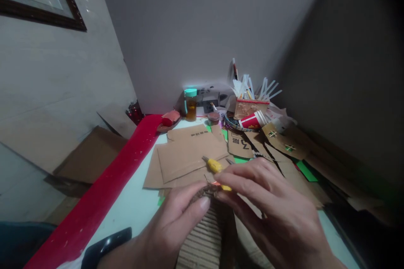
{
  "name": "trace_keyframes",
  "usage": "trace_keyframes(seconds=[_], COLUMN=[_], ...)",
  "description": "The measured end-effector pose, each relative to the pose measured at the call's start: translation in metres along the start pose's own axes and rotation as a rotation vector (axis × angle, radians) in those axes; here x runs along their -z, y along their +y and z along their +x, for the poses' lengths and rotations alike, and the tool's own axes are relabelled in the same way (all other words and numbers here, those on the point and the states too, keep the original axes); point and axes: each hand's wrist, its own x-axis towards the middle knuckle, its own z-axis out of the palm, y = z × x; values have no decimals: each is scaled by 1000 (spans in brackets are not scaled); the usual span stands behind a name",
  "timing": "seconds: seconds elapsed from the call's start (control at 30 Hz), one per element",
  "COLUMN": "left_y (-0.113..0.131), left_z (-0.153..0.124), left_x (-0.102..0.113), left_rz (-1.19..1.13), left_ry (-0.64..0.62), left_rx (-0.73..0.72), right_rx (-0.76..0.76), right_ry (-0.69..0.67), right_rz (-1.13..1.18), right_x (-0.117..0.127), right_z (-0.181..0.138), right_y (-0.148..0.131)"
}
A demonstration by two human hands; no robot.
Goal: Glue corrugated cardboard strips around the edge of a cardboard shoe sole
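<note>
A piece of corrugated cardboard (200, 241) with ridged sides stands upright close to me, and a rough dark brown edge (202, 192) tops it. My left hand (176, 214) is closed on that top edge, thumb in front and fingers behind. From the right, my right hand (268, 201) reaches in, its thumb and fingertips pinched at the edge's right end; the exact contact is partly hidden. Just beyond those fingertips is a yellow-handled pointed tool (215, 165), partly covered by the right hand. Whether that hand touches the tool is unclear.
Flat cardboard sheets (189, 151) cover the table's middle, with more cardboard strips (284, 164) to the right. At the back stand a bottle with a teal lid (190, 107), a box of white strips (249, 107) and tilted red-and-white cups (252, 120). Red cloth (126, 176) runs along the left edge.
</note>
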Motion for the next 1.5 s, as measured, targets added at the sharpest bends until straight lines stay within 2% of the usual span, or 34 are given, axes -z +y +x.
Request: trace_keyframes(seconds=[0.23, 0.37, 0.5, 0.63, 0.77, 0.97, 1.13, 1.3, 1.5], left_y=[-23, -27, -15, -2, -2, -7, -10, -12, -17], left_z=[-12, -13, -6, 4, 8, 8, 8, 5, 10], left_x=[9, 13, 7, 1, 2, -3, -6, -6, 1], left_rz=[42, 30, 85, 196, 139, 105, 62, 38, 111], left_ry=[131, 80, 8, -82, -124, -44, 21, 110, 41], left_rx=[90, 35, 1, -85, -27, 6, -32, -140, -218], right_rx=[90, 188, 101, 35, 42, -56, -105, -48, 28], right_ry=[-27, 24, -84, -54, -26, 99, 99, 164, 186], right_rz=[-172, -189, -116, -22, 55, 106, 105, -35, 15], right_x=[-4, -3, -3, -8, -15, -28, -35, -35, -45], right_z=[-12, -14, -14, -16, -18, -20, -23, -24, -29], right_y=[-6, -6, -6, -3, 4, 9, 9, 9, 6])
